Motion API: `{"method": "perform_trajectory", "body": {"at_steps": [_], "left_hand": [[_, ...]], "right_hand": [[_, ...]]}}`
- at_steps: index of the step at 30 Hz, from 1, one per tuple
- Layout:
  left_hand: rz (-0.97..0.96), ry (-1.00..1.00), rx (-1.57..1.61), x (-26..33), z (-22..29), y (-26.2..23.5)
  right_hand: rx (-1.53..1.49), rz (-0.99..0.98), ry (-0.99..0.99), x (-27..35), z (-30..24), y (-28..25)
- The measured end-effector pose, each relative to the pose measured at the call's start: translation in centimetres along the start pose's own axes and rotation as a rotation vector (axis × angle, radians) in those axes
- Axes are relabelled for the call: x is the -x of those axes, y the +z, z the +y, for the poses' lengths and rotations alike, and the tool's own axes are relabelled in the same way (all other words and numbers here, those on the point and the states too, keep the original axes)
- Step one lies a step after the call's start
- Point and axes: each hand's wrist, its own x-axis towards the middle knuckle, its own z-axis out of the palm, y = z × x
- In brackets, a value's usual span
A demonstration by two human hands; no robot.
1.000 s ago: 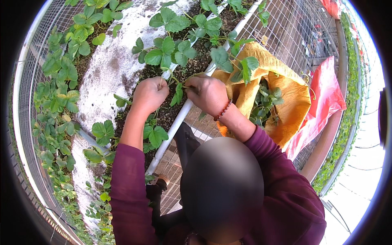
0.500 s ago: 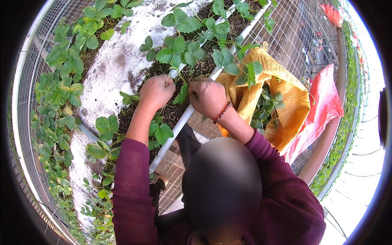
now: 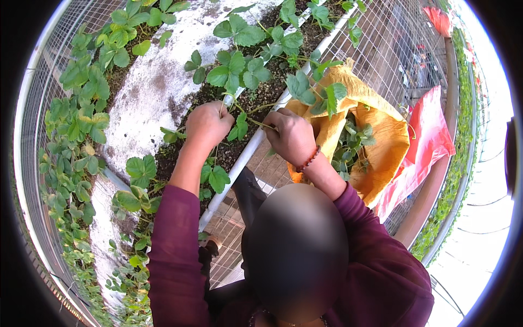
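I see left hand [image 3: 208, 123] closed on a thin green stem [image 3: 251, 121] over the soil bed [image 3: 239, 103]; right hand [image 3: 291, 136] pinches same stem near the white pipe [image 3: 245, 155]. Leafy plants [image 3: 239, 68] crowd around. Yellow sack [image 3: 381, 147] w/ cuttings just right, pink bag [image 3: 430, 147] beyond, wire mesh [image 3: 392, 54] behind.

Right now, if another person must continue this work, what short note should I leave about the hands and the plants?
Left hand: closed around thin plant stems in the soil bed.
Right hand: closed, pinching a stem beside the white bed edge.
Yellow sack: to the right below the bed, open, with cut leaves inside; a red bag lies beside it.
Done: some leaves are already in the sack.
Left: many leafy plants stand in the bed; the held stems are not yet in the sack.
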Motion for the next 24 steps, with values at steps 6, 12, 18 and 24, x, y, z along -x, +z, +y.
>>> {"method": "perform_trajectory", "body": {"at_steps": [6, 12, 18, 24], "left_hand": [[-0.015, -0.086, 0.043, 1.0, -2.6, -1.8], [-0.054, -0.084, 0.364, 1.8, -1.9, -2.2], [-0.103, -0.089, 0.561, 1.6, -0.1, -1.2], [-0.090, 0.015, 0.329, -0.1, 1.6, -1.0]], "right_hand": [[-0.069, -0.112, 0.010, 0.1, 0.4, -0.8], [-0.267, -0.378, 0.117, -1.4, 1.4, -2.4], [-0.543, -0.756, 0.362, 1.5, 4.8, -7.9], [-0.508, -0.151, 0.200, -0.1, 6.0, -4.5]]}}
